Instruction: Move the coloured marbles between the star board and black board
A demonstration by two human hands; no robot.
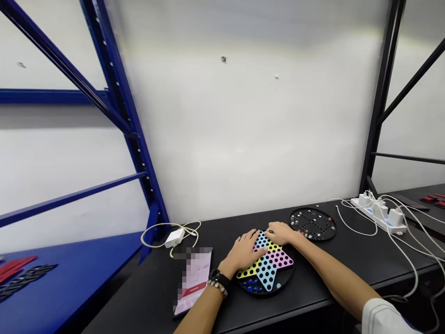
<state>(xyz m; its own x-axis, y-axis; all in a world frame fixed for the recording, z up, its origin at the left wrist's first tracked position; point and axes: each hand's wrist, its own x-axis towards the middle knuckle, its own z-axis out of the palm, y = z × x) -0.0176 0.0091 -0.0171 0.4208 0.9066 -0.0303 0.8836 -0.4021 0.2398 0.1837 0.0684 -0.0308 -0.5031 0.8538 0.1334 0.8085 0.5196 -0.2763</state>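
Left hand [245, 251] and right hand [280, 233] rest open, unclenched, on a Chinese checkers board [266, 273]; a round black board [313, 224] lies just beyond.

We have a black bench [215, 232] running along a white wall [236, 130]. On it, toward the left, lies a phone [192, 283] with a partly blurred screen, and just beyond it sits a white charger [174, 238] with its pale cable [156, 229] looped around it. Toward the right we find a white power strip [378, 214] with plugs and tangled white cables [403, 250], beside a black rack upright [377, 106]. On our left, a blue shelf [69, 273] holds red strips [14, 269] and black pieces [29, 280].
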